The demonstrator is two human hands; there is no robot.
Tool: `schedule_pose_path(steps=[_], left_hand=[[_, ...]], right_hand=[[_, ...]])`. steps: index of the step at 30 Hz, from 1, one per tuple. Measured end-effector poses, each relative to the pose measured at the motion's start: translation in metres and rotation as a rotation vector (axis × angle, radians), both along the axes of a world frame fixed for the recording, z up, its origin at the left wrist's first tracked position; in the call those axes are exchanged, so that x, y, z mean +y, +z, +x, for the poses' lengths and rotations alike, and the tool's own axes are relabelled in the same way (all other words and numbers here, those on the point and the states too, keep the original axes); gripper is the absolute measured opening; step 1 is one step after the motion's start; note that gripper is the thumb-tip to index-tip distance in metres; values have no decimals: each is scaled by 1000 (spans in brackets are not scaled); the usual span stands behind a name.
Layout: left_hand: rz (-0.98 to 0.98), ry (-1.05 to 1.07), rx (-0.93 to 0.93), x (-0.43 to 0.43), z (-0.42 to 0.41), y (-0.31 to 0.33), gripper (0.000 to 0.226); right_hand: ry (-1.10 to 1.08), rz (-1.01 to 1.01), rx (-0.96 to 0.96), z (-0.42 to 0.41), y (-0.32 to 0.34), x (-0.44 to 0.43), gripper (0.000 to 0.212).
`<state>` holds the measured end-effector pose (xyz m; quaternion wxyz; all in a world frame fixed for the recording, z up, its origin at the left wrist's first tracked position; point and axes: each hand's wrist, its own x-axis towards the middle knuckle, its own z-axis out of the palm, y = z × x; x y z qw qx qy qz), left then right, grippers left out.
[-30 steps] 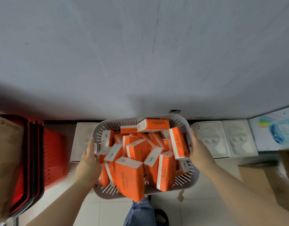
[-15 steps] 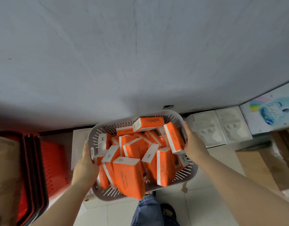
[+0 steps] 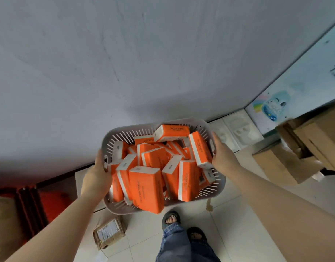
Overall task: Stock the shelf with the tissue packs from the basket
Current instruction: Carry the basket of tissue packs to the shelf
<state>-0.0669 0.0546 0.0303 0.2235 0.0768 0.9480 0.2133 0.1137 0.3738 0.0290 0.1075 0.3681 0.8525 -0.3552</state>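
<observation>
A grey slotted plastic basket (image 3: 123, 134) is held in the air in front of me, above the tiled floor. It is heaped with several orange and white tissue packs (image 3: 146, 188), lying at all angles. My left hand (image 3: 95, 178) grips the basket's left rim. On the opposite rim, my right hand (image 3: 222, 157) is clamped beside an upright pack (image 3: 199, 148). No shelf shows in this view.
A plain grey wall (image 3: 144, 63) fills the upper half. Stacked red baskets (image 3: 32, 207) stand at lower left. Cardboard boxes (image 3: 303, 152) sit at right, white moulded trays (image 3: 236, 131) lean at the wall's foot, a small parcel (image 3: 109, 233) lies on the floor by my sandalled feet (image 3: 170, 218).
The basket stays in both hands while my view swings right and tilts. The boxes at right, the floor parcel and my feet have come into sight.
</observation>
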Motion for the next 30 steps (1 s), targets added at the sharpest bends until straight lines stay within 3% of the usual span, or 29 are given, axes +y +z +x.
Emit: schedule_pose_path(steps=[3,11,19,26,30], left_hand=[[26,-70,10,26,-2,12,67],[72,-251,27,102,11,27,60],[145,-512,0,198,67,60,60],[172,-730,-19,279,135,80,55],[200,-836,-47,316,183,91,56]], right_hand=[[-65,-11,-1,22,17,15,122],[-305,46,36,98,49,44,93],[-607,-85,126,213,95,54,119],[-815,-81,208,315,113,45,125],[-937,-44,189,372,112,38,114]])
